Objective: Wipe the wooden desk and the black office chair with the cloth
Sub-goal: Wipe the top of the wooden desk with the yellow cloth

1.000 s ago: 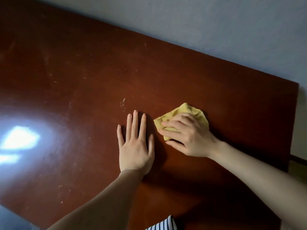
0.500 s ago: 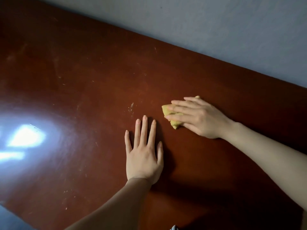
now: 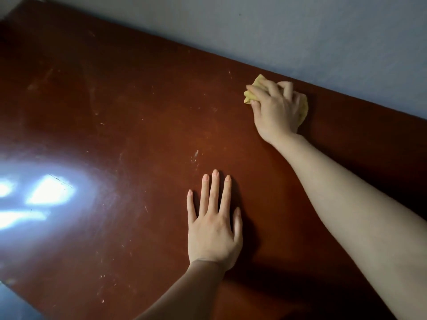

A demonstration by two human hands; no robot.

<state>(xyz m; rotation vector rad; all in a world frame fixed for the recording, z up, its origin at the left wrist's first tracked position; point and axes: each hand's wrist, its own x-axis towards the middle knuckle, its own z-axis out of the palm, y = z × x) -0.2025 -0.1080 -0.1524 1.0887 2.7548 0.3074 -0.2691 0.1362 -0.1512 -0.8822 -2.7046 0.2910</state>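
Your right hand (image 3: 276,107) grasps the yellow cloth (image 3: 250,95) at the far edge of the worktop (image 3: 138,100), near the wall. Your left hand (image 3: 213,218) lies flat, released. Desk wiping is underway; next, I think, sweep toward the unwiped left side.

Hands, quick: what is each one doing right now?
Left hand: open, flat on the wooden desk, holding nothing.
Right hand: fingers curled over the yellow cloth, pressing it on the desk.
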